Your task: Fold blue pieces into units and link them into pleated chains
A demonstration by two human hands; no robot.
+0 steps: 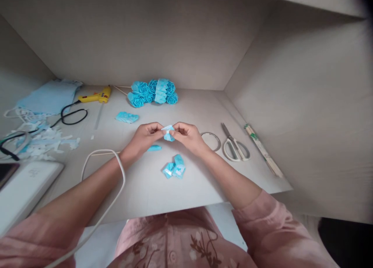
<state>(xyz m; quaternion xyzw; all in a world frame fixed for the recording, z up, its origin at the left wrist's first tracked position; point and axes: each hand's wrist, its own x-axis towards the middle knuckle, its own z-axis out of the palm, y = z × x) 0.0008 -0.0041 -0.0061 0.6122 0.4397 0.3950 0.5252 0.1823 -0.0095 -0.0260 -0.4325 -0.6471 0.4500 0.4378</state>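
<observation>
Between the fingertips of both hands is a small folded light-blue petal piece with a whitish patch at its middle. My left hand pinches its left side, and my right hand pinches the right side. Below them on the table lie several similar blue folded pieces. A flat blue piece rests beside my left hand, and a crinkled blue bundle lies farther back. Blue rosette flowers on thin sticks are grouped at the back.
At the right are scissors, a tape roll and a pack of sticks. A yellow glue gun, face masks and white scraps lie left. A pale cable loops over my left forearm; a white device sits front left.
</observation>
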